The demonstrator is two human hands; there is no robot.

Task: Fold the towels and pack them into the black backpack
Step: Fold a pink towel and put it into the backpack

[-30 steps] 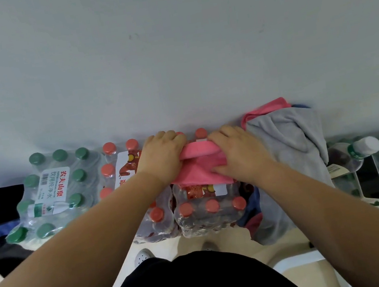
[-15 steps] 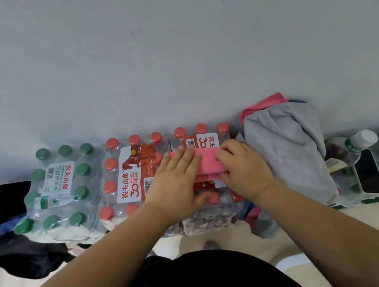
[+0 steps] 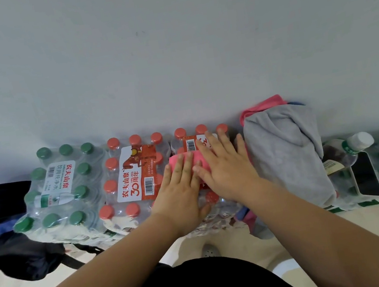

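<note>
A small folded pink towel (image 3: 197, 158) lies on top of a pack of red-capped bottles (image 3: 189, 143). My left hand (image 3: 181, 194) lies flat on its left part, fingers spread. My right hand (image 3: 225, 170) presses flat on its right part, fingers stretched toward the wall. Most of the towel is hidden under both palms. A grey towel (image 3: 286, 152) is heaped to the right over another pink towel (image 3: 261, 104). The black backpack (image 3: 14, 248) slumps at the far left, partly behind a pack of green-capped bottles.
Shrink-wrapped bottle packs line the wall: green caps (image 3: 58, 186) at left, red caps (image 3: 133, 174) in the middle. At right stand a loose bottle (image 3: 350, 147), a phone (image 3: 366, 175) and more green-capped bottles. Pale floor lies below.
Both hands opened from gripping the pink towel to pressing flat on it. The towel is smaller and flatter. The right hand slid forward toward the wall.
</note>
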